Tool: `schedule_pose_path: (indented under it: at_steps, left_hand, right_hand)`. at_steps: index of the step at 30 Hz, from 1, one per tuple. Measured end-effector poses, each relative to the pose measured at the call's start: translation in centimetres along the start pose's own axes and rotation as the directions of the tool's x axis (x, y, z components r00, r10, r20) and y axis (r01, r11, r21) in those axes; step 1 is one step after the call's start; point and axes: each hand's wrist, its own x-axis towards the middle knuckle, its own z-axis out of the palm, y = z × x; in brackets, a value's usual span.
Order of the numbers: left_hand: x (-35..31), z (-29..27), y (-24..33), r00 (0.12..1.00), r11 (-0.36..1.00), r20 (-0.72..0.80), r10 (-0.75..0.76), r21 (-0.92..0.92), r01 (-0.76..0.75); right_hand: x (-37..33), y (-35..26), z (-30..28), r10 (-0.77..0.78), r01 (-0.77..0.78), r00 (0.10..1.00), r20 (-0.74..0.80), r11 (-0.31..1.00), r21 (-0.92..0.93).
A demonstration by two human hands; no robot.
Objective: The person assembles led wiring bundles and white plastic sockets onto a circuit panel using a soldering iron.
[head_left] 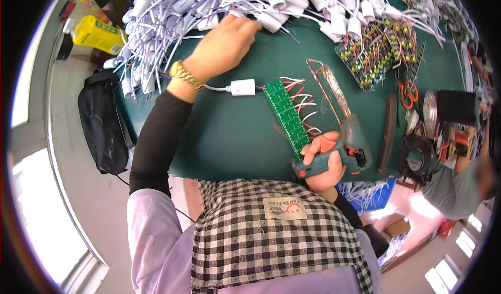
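My right hand is wrapped round the handle of a soldering gun with an orange trigger and a long tip pointing away from me. Left of it, a strip of green circuit boards lies on the table, short red and white wires along its right side. A white cylindrical connector with a cable rests at the strip's far end. My left hand, with a gold bracelet at the wrist, reaches to the near edge of a pile of white connectors and cables. Its fingers are curled, their tips mostly hidden.
Wired circuit boards lie at the far right. Orange-handled scissors, a dark bar and a small fan sit along the right side. A black bag and a yellow bottle stand left. Another person is at right.
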Motion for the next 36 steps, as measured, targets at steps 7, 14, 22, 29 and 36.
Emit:
schedule_pose_path:
  at_steps: [7,14,22,29,36]
  left_hand:
    - [-2.0,-8.8,8.0,0.843,0.864,-0.282,-0.458,-0.366,0.347]
    - [-6.5,-2.9,11.9,0.93,0.761,0.134,-0.341,-0.541,0.357]
    - [-6.7,1.5,11.5,0.949,0.963,-0.167,-0.268,-0.081,0.258]
    - [-5.4,1.9,12.0,0.905,0.912,-0.116,-0.41,-0.067,0.405]
    - [-4.9,2.2,11.3,0.86,0.853,-0.043,-0.509,-0.155,0.498]
  right_hand:
    - [0.0,0.4,-1.0,-0.023,0.023,1.0,-0.005,1.0,0.002]
    - [-0.4,0.4,-0.5,-0.009,0.011,0.999,0.042,0.999,-0.036]
    - [0.0,0.2,-0.5,-0.004,0.01,0.997,0.072,0.996,-0.085]
    - [0.1,0.2,-0.6,0.037,-0.034,0.998,0.048,0.997,-0.062]
    - [0.0,0.0,-0.6,0.048,-0.042,0.995,0.083,0.997,-0.07]
